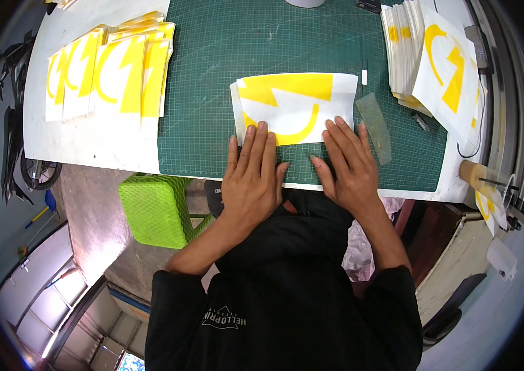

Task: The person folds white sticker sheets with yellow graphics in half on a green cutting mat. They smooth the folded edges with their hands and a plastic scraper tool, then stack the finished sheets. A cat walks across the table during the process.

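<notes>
A white sheet with a yellow printed shape (299, 93) lies on the green cutting mat (212, 43), close to the table's near edge; it looks folded, with a second layer showing at its left side. My left hand (252, 170) rests flat, its fingertips on the sheet's lower left part. On the lower right part lie the fingertips of my right hand (348, 161), also flat. Both hands have their fingers stretched out, thumbs pointing toward each other below the sheet. Right of the sheet, a translucent flat strip (373, 127) lies on the mat.
Stacks of yellow-and-white printed sheets (113, 74) cover the table's left side. Another upright-looking stack (405, 49) stands at the right, with a loose printed sheet (450, 74) beside it. A small metallic piece (421, 122) lies near it. A green stool (153, 210) stands below the table.
</notes>
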Demonstrator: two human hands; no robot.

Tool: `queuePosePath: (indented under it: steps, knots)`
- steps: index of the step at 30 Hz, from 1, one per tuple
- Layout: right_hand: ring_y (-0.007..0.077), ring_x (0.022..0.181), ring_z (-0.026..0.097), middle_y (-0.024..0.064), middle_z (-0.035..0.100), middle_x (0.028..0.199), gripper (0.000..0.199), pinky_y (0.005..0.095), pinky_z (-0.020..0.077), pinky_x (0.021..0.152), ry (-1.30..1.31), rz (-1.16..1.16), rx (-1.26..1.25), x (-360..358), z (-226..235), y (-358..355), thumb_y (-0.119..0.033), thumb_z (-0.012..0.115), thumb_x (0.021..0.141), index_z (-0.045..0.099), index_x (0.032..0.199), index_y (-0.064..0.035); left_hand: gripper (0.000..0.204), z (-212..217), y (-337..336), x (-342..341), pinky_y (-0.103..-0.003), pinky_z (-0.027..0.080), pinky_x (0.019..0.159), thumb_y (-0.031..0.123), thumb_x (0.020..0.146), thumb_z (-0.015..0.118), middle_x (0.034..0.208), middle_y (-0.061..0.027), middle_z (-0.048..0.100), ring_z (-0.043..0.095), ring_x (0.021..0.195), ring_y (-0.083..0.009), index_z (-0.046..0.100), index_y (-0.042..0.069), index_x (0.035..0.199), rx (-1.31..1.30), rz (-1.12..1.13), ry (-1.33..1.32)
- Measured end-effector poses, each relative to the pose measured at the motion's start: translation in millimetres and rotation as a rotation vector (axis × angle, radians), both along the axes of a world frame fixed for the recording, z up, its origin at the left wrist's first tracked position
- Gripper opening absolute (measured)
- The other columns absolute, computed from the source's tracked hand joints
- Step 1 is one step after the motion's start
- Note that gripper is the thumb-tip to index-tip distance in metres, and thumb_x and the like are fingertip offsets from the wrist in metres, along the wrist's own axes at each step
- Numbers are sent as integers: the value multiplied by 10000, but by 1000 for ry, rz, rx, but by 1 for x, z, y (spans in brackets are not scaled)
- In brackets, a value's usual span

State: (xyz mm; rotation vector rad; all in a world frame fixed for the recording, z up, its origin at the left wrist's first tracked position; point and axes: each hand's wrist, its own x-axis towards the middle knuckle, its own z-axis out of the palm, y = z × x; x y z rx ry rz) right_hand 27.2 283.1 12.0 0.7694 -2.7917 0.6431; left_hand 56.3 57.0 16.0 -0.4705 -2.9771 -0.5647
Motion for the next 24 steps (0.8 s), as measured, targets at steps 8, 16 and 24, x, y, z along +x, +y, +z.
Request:
queuePosePath:
  steps: [8, 16, 24]
  knots:
    - [422, 1346, 514, 241, 609, 1288, 452, 714, 203, 1219, -22, -121, 128, 0, -1, -32, -389, 604, 1005, 668, 1426, -239, 511, 5, 23, -4, -633, 315, 1199, 290, 1026, 614, 1520, -260, 504, 514, 1408, -427, 569, 215, 1530, -77, 119, 28]
    - [420, 1456, 397, 212, 537, 1402, 423, 821, 27, 1162, 61, -339, 288, 2, -1, 26, -414, 676, 979, 711, 1355, -223, 544, 6, -17, 6, -702, 178, 1218, 342, 1014, 628, 1634, -215, 387, 378, 1493, -435, 551, 236, 1542, -214, 165, -35]
    - [424, 1493, 361, 216, 524, 1430, 405, 802, -11, 1174, 23, -318, 186, 2, -2, 22, -351, 684, 1001, 698, 1373, -192, 764, 5, 12, -8, -687, 159, 1234, 430, 1017, 606, 1681, -294, 283, 245, 1575, -471, 378, -10, 1599, -52, 42, 19]
